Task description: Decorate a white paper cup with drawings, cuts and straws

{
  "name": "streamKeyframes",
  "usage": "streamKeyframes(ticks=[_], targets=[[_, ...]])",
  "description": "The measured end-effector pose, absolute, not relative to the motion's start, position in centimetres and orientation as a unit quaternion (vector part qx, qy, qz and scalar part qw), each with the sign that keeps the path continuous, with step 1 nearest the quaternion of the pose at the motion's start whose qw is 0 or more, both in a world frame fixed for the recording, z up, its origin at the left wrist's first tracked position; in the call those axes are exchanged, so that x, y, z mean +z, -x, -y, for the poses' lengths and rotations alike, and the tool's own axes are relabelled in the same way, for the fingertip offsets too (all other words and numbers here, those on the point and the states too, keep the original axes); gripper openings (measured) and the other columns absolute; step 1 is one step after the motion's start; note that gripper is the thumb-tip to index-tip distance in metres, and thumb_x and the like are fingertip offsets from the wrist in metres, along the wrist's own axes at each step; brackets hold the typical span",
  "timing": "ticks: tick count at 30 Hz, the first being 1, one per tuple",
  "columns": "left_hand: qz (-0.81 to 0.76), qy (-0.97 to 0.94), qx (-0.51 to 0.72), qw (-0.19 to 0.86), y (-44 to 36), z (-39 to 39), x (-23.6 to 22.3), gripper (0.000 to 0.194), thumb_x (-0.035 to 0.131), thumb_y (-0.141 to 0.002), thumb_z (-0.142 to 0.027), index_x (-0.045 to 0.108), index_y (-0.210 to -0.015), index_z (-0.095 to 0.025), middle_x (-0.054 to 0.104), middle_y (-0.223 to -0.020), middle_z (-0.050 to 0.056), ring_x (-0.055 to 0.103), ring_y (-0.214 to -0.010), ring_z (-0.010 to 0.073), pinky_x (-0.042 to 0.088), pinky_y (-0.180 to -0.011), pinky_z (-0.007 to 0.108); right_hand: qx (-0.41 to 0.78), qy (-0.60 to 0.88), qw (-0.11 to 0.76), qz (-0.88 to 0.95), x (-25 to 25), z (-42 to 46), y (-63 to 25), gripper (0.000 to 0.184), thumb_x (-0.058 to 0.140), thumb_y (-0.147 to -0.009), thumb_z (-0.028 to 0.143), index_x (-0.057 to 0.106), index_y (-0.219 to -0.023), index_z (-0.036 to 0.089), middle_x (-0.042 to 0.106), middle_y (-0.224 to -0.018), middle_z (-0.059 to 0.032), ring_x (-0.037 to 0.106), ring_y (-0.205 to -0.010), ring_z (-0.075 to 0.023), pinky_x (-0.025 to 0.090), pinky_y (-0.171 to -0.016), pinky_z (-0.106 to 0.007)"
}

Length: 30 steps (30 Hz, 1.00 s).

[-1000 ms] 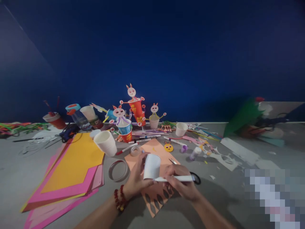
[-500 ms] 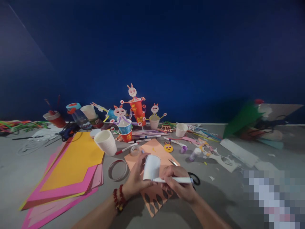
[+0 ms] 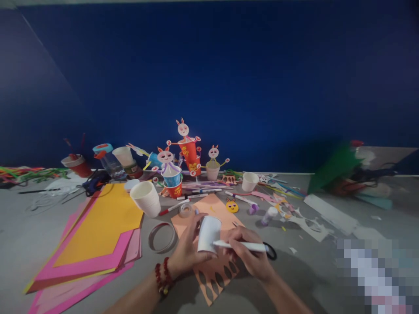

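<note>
My left hand (image 3: 186,249) is closed around a small white paper cup (image 3: 209,234), which lies tipped on its side in the grip. In my right hand (image 3: 247,253) is a white marker (image 3: 252,247), its tip against the lower part of the cup's wall. Under both hands lies a sheet of orange paper (image 3: 209,204) with leaf-shaped holes cut along its near edge. Scissors with a black handle (image 3: 271,251) are partly hidden beneath my right hand. A yellow paper animal face (image 3: 232,205) rests at the sheet's far right.
Coloured paper sheets (image 3: 94,235) are stacked at left, beside a white cup (image 3: 145,199) and a roll of tape (image 3: 161,237). Cup figures with rabbit heads (image 3: 188,150) stand at the back. A glue stick (image 3: 269,216) and paper scraps (image 3: 310,222) lie right.
The marker's tip has shifted from the cup's lower edge up onto its side wall. My left hand keeps its hold on the cup, which has tilted slightly.
</note>
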<state>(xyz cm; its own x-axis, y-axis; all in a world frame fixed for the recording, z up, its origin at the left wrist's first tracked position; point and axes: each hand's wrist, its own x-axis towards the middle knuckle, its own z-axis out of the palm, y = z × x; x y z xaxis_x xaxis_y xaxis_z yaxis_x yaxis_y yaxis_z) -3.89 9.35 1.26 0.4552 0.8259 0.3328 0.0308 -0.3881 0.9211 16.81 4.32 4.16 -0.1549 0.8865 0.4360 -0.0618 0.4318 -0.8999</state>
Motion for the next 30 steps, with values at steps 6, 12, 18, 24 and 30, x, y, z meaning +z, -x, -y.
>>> streamKeyframes(ticks=[6, 12, 18, 24, 30], targets=[[-0.301, -0.724, 0.406, 0.469, 4.02, -9.25, 1.25, 0.09, 0.086, -0.063, -0.046, 0.04, -0.138, -0.026, 0.047, -0.14, 0.014, 0.049, -0.128, 0.0366, 0.046, -0.104, 0.047, 0.424, 0.316, 0.555, 0.643, 3.97, -4.52, -16.72, 0.027, 0.056, -0.095, 0.03, 0.062, -0.071, 0.02, 0.065, -0.063, 0.0001, 0.058, -0.055, -0.0126, 0.044, -0.053, -0.023], [-0.296, -0.724, 0.414, 0.466, 4.08, -9.36, 1.01, 0.088, 0.083, -0.066, -0.049, 0.039, -0.138, -0.025, 0.046, -0.141, 0.015, 0.048, -0.129, 0.0372, 0.046, -0.103, 0.047, 0.452, 0.312, 0.544, 0.635, 3.63, -4.43, -16.65, 0.027, 0.057, -0.094, 0.031, 0.062, -0.07, 0.019, 0.065, -0.061, 0.0002, 0.056, -0.052, -0.0115, 0.044, -0.051, -0.022], [-0.301, -0.721, 0.412, 0.469, 4.07, -9.37, 1.06, 0.092, 0.085, -0.062, -0.051, 0.04, -0.139, -0.026, 0.046, -0.142, 0.014, 0.048, -0.129, 0.0371, 0.046, -0.104, 0.047, 0.458, 0.328, 0.557, 0.611, 3.14, -4.63, -16.98, 0.026, 0.057, -0.095, 0.031, 0.063, -0.073, 0.019, 0.066, -0.067, -0.0003, 0.055, -0.05, -0.0103, 0.043, -0.048, -0.02], [-0.302, -0.727, 0.408, 0.463, 4.1, -9.35, 1.11, 0.094, 0.084, -0.062, -0.053, 0.039, -0.139, -0.023, 0.044, -0.144, 0.016, 0.046, -0.131, 0.0376, 0.044, -0.106, 0.049, 0.461, 0.327, 0.557, 0.608, 3.4, -4.46, -16.92, 0.026, 0.056, -0.095, 0.033, 0.063, -0.074, 0.019, 0.066, -0.065, 0.0008, 0.055, -0.049, -0.0102, 0.043, -0.046, -0.02], [-0.307, -0.74, 0.391, 0.453, 3.97, -9.19, 1.91, 0.089, 0.082, -0.066, -0.052, 0.04, -0.138, -0.021, 0.048, -0.139, 0.017, 0.049, -0.128, 0.0375, 0.045, -0.105, 0.049, 0.454, 0.327, 0.542, 0.626, 3.74, -4.51, -16.92, 0.028, 0.058, -0.093, 0.033, 0.063, -0.069, 0.019, 0.065, -0.06, 0.0012, 0.053, -0.047, -0.0102, 0.042, -0.047, -0.021]])
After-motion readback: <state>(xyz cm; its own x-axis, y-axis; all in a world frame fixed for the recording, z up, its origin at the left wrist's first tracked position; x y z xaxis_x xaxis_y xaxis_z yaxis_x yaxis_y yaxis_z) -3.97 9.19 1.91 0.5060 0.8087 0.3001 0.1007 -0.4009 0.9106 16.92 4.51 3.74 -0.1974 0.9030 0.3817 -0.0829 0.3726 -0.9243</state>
